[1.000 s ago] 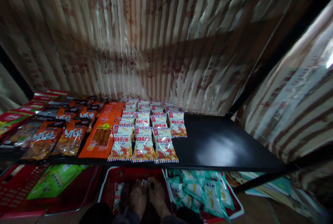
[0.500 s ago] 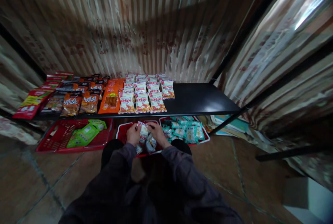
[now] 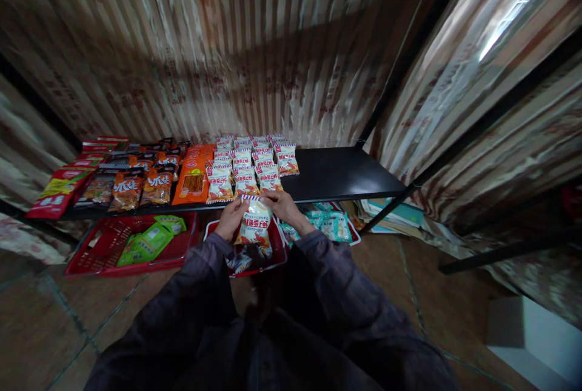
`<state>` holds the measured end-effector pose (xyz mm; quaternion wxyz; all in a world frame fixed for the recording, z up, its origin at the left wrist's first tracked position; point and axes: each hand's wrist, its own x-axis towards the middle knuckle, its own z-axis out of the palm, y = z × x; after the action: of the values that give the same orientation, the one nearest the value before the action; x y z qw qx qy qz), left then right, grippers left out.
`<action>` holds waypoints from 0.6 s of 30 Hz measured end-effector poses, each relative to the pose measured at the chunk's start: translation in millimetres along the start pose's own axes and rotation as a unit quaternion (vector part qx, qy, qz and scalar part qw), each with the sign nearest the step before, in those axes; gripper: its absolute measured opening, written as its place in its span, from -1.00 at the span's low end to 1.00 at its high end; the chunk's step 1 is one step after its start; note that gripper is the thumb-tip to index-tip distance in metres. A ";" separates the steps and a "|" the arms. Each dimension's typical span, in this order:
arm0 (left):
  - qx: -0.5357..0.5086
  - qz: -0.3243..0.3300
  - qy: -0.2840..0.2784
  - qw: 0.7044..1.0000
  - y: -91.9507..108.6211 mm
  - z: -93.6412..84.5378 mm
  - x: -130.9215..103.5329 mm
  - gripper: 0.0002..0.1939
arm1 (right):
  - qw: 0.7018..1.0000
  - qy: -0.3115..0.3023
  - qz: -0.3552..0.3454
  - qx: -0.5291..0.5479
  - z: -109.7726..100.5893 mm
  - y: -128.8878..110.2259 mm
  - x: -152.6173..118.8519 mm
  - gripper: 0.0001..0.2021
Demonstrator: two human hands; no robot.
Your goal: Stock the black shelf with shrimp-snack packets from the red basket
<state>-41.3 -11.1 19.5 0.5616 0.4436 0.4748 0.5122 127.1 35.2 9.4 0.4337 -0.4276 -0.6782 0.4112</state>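
A white snack bag (image 3: 254, 222) with red lettering hangs upright between my hands, its striped top edge pinched from both sides. My left hand (image 3: 232, 219) grips the upper left corner, and my right hand (image 3: 284, 207) closes on the upper right corner. Below the bag is a red basket (image 3: 278, 253) with a white rim, holding more snack bags that are partly hidden. Just beyond my fingers, rows of matching white snack bags (image 3: 246, 181) stand on the black shelf (image 3: 345, 174).
Left on the shelf are an orange packet (image 3: 193, 176), orange-and-black bags (image 3: 126, 190) and red bags (image 3: 55, 194). A red basket (image 3: 102, 262) with green packets stands below left. Teal packets (image 3: 334, 225) fill a basket at right, near stacked papers (image 3: 386, 215). Black posts (image 3: 386, 210) frame the shelf.
Both hands have lifted the white snack bag up out of the middle basket, toward the shelf's front edge. The camera view has shifted slightly.
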 end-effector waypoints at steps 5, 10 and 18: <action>-0.033 0.015 -0.039 0.999 10.2 5.4 -1.5 -0.47 | 1.000 -0.003 0.002 -0.009 -15.2 -16.0 5.0 -0.73; -0.060 -0.011 -0.090 0.994 7.9 11.5 -13.1 -0.44 | 0.999 0.040 -0.003 -0.025 -26.0 -20.2 7.7 -0.73; 0.030 0.020 -0.064 0.997 6.0 14.8 -15.7 -0.44 | 0.999 -0.040 -0.001 -0.002 -28.3 -33.3 8.3 -0.70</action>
<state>-28.0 -26.4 28.9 0.5671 0.5017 0.4441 0.4790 144.1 38.4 50.4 0.4059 -0.4113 -0.6959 0.4265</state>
